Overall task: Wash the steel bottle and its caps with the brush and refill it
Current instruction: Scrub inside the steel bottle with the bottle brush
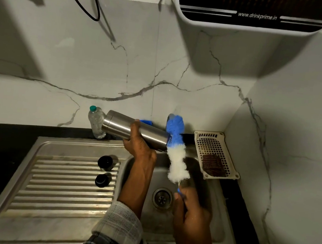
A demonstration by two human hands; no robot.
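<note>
Fingers of the left hand (137, 139) wrap from below around the steel bottle (135, 129), clamped on its barrel and holding it nearly level above the back edge of the sink (146, 210). From the head view, the bottle's long axis runs left to right, one end toward the plastic water bottle (96, 122) by the wall and the other toward the brush (176, 149); I judge the right-hand end to be the open mouth, though the bristles hide it. The right hand (192, 211) grips the thin brush handle low over the drain (162, 198), its fingers curled round it, with the white-and-blue bristle head rising up and away so that its blue part crosses just in front of that right end of the bottle. The brush axis stands roughly across the bottle's axis, so the coming move likely calls for swinging the bristle tip round to line up with the mouth before pushing in. Two black caps (104, 170) sit on the ribbed drainboard (64, 187) to the left, well apart from both hands. A white basket (215, 154) holding a dark scrubber (212, 164) rests on the worktop at the right.
</note>
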